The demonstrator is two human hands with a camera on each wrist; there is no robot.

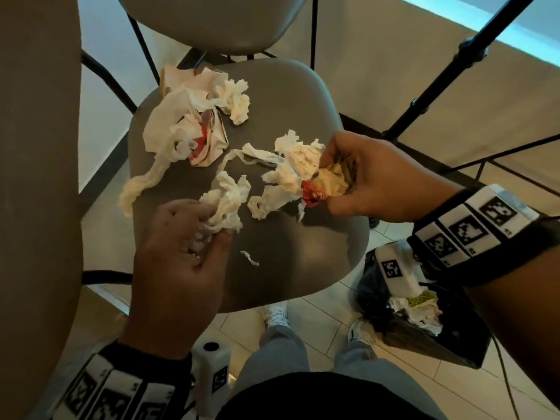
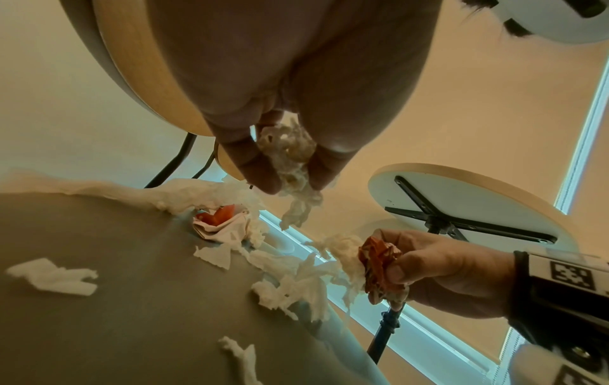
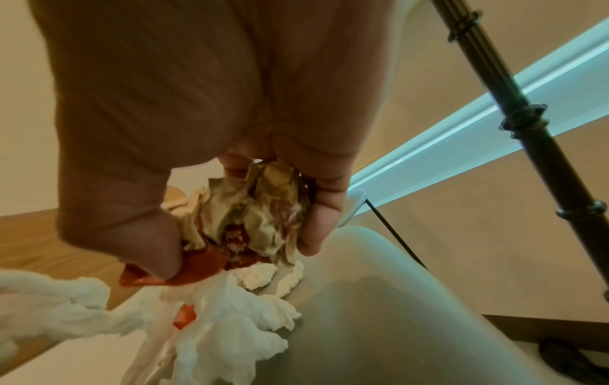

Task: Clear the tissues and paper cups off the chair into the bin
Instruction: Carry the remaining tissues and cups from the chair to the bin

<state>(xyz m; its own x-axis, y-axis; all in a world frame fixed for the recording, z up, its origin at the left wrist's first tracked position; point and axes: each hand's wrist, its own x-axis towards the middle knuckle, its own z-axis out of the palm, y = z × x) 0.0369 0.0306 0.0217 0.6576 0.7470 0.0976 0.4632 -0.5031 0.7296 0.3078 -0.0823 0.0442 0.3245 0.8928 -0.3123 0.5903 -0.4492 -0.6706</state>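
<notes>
The grey chair seat [image 1: 303,95] is strewn with white tissues. My left hand [image 1: 194,234] [image 2: 290,172] pinches a crumpled white tissue [image 1: 227,201] [image 2: 293,156] near the seat's front left. My right hand [image 1: 342,177] [image 3: 237,216] grips a crushed red-and-tan paper cup [image 1: 327,184] [image 3: 243,224] [image 2: 379,263] with white tissue [image 1: 291,171] [image 3: 230,320] hanging off it, over the seat's right side. A second crushed red-and-white cup [image 1: 209,144] [image 2: 221,221] lies under a heap of tissues [image 1: 181,116] at the back left. A small tissue scrap [image 1: 250,257] lies near the front edge.
A bin lined with a black bag [image 1: 424,316], holding some paper waste, stands on the tiled floor right of the chair, under my right wrist. Another chair [image 1: 212,19] stands behind. A brown surface [image 1: 36,177] runs along the left. Black metal legs [image 1: 439,80] cross at the right.
</notes>
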